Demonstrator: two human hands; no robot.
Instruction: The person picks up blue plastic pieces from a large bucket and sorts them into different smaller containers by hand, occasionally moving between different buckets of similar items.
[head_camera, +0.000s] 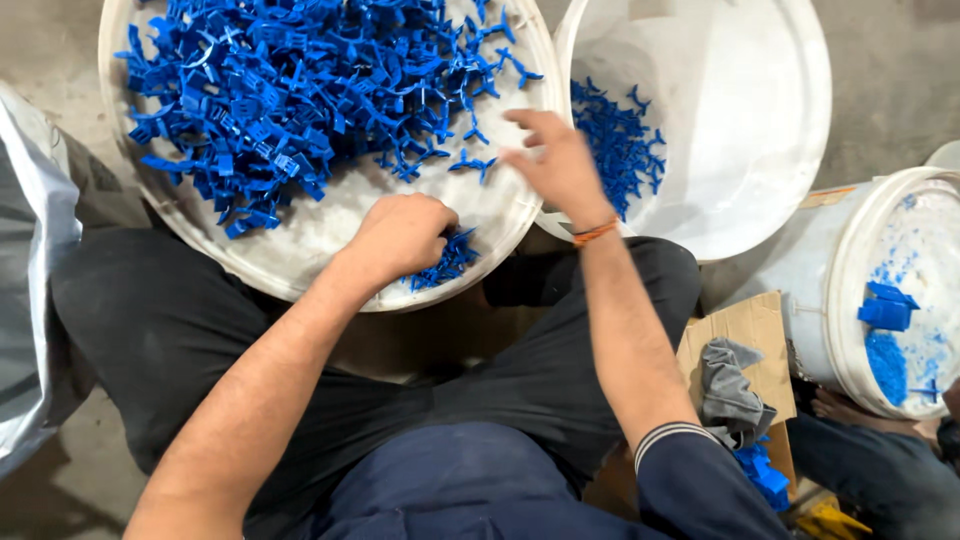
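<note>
Blue plastic clips (440, 262) lie clenched in the left grip (402, 233); right grip (550, 160) hovers released.

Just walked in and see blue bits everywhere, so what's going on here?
A seated person is working over a wide white tub heaped with small blue plastic pieces. The left hand is closed on a small bunch of those pieces near the tub's front edge. The right hand hovers open over the tub's right rim. A white bucket beside it holds a smaller batch of blue pieces, and another bucket further right holds blue scraps.
</note>
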